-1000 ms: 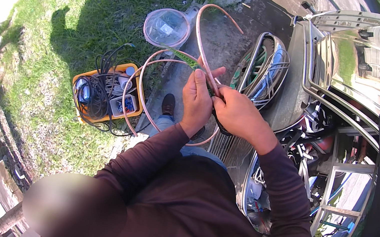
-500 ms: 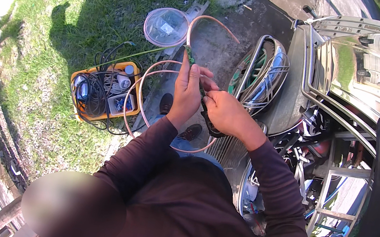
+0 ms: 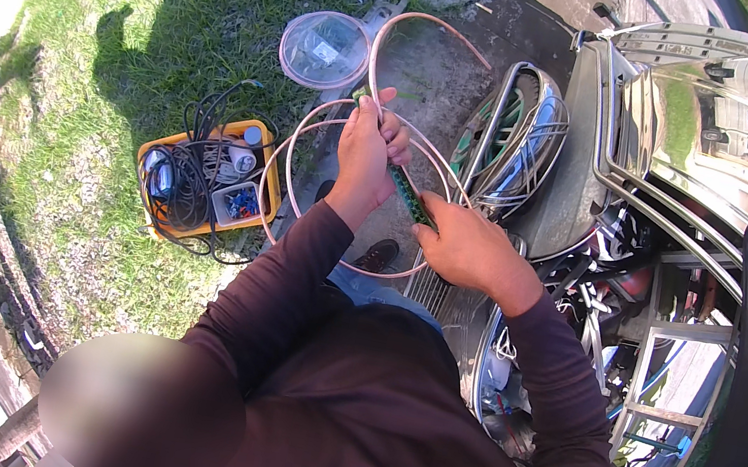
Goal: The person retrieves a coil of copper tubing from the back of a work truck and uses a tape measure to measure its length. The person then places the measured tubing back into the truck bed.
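A loosely coiled copper-coloured tube (image 3: 287, 180) loops around and through my hands, its free end curving up and to the right. My left hand (image 3: 365, 157) is closed on the tube, with a bit of green showing by its thumb. A long, narrow green piece with dark marks (image 3: 409, 194) slants between both hands; its exact kind cannot be made out. My right hand (image 3: 467, 245) is closed, thumb and fingers gripping the lower end of that green piece. Part of what lies inside both palms is hidden.
On the grass at left sits a yellow tote (image 3: 273, 194) with black cables, a white spool and small parts. A flat coil in clear plastic (image 3: 324, 50) lies ahead. A vehicle's chrome-railed rear (image 3: 600, 143), a caged oval object (image 3: 521, 149) and a ladder (image 3: 662, 416) are at right.
The thin yellow-green strip that stretched leftward from my left hand is gone from view. The tube's loops have shifted rightward, and my right hand has moved down and right, exposing the green piece.
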Tool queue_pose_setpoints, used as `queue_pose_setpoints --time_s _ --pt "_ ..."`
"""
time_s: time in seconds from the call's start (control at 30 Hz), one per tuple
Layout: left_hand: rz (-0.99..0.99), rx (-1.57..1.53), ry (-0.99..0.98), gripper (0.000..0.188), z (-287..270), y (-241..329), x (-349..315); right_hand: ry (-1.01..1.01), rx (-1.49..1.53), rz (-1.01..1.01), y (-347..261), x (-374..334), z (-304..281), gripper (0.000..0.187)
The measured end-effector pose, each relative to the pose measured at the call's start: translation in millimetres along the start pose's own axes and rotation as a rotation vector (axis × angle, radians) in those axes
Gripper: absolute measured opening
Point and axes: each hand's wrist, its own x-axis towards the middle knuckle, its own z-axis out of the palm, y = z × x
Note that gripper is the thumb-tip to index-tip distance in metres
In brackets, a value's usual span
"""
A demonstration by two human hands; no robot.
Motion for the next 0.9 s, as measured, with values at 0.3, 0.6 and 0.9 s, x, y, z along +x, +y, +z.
queue_pose_setpoints --time_s 0.3,0.6,0.9 --pt "-0.102 0.113 0.109 0.034 2 20 20 -0.039 0.068 0.001 36 2 32 0.041" --pt "-0.266 0.050 0.182 0.029 -1 42 42 -0.049 0.627 -0.238 65 23 83 0.038" --pt "-0.292 0.119 0.140 0.042 3 48 56 0.224 0.641 -0.135 38 22 100 0.033"
